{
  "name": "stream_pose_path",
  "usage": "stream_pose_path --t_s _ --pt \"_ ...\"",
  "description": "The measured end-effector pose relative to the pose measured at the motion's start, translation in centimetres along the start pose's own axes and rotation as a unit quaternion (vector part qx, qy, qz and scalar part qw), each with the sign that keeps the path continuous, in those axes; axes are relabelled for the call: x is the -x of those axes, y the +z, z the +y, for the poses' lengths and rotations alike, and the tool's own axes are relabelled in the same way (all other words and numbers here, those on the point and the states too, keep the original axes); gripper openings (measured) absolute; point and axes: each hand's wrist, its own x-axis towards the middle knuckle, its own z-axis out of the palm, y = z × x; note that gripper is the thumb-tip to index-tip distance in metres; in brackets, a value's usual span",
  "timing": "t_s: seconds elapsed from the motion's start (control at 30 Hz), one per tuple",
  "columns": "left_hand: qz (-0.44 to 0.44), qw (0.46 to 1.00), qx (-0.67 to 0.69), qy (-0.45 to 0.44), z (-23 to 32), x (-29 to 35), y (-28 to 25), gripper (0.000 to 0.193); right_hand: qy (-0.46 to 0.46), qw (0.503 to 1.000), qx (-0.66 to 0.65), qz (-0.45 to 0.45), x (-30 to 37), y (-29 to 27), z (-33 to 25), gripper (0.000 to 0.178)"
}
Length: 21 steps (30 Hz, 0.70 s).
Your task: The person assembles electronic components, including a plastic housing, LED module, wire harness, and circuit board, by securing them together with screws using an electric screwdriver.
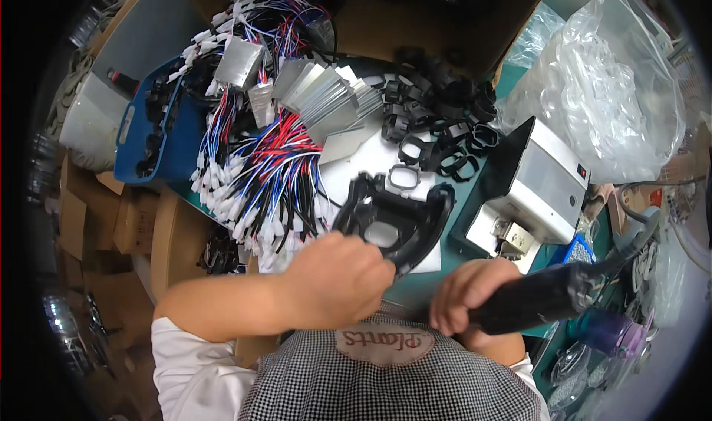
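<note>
My right hand [475,295] is wrapped round a black electric screwdriver [530,300] lying sideways in front of my apron, its cord end to the right. A thin blurred shaft reaches from it toward my left hand [345,278]. That left hand is closed in a fist; whatever its fingers hold is hidden. Just beyond the fist lies a black curved plastic housing [397,221] with two arms and an oval opening, resting partly on a white pad [371,158]. Several black plastic rings [419,150] are heaped behind the housing.
Bundles of coloured wires with white connectors [274,169] and a stack of metal plates [326,102] lie left of centre. A blue basket [126,135] stands at far left. On the right are a white metal device [545,180], a bag of clear plastic parts [601,87] and a purple-lidded container [630,339].
</note>
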Motion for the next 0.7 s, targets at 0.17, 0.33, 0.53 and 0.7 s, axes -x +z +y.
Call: stream_pose_path --t_s 0.17,0.33,0.53,0.7 --pt "0.037 0.997 -0.062 0.0 2.0 2.1 7.4 0.028 -0.007 0.997 0.05 -0.051 0.7 1.8 -3.1 0.038" --pt "0.092 0.993 -0.068 -0.023 1.9 -0.2 8.5 0.03 -0.036 0.994 0.099 0.011 1.8 2.1 -2.6 0.039" --pt "0.001 0.998 -0.008 -0.058 2.7 -1.6 2.4 0.046 -0.045 0.992 0.117 0.015 3.1 0.5 -2.1 0.041" --pt "0.224 0.974 0.011 0.033 2.1 -9.0 -3.1 0.023 -0.019 0.999 0.024 0.028 3.8 -2.4 -0.6 0.045"
